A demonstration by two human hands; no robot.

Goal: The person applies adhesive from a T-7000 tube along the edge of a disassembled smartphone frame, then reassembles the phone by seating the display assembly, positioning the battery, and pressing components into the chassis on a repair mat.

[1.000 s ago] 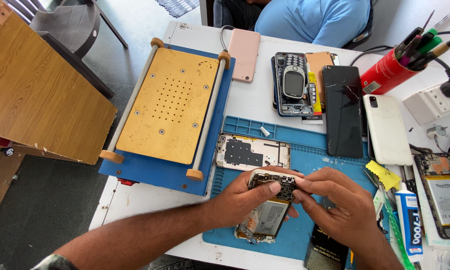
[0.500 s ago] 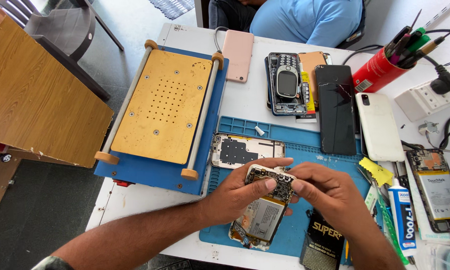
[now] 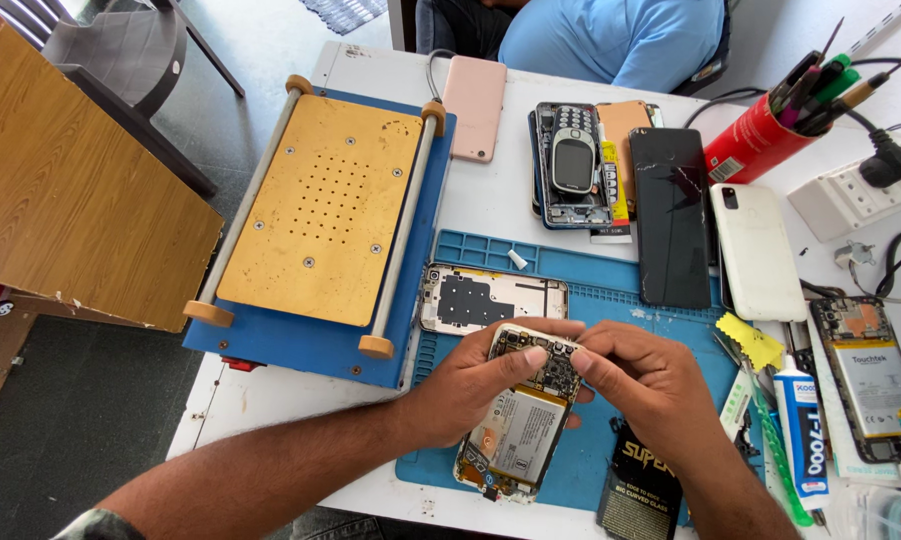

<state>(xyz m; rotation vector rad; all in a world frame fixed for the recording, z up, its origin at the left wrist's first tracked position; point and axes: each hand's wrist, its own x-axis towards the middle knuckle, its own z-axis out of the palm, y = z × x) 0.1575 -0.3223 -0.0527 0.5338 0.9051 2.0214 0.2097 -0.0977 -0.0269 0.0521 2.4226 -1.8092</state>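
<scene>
I pinch the top of an opened phone (image 3: pixel 518 420) over the blue mat (image 3: pixel 610 290) on the desk (image 3: pixel 490 205), left hand (image 3: pixel 470 385) and right hand (image 3: pixel 650 385) fingers clamped on it, a bare phone frame (image 3: pixel 490 300) just behind, the yellow-topped separator machine (image 3: pixel 320 210) left, glue tube (image 3: pixel 802 430) right.

Opened phone (image 3: pixel 518 430), battery exposed, tilted on blue mat (image 3: pixel 610 290)

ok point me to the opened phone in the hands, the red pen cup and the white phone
opened phone (image 3: pixel 518 435), head view, on its silver battery
red pen cup (image 3: pixel 752 146), head view, on its red side wall
white phone (image 3: pixel 756 252), head view, on the middle of its plain back
</scene>
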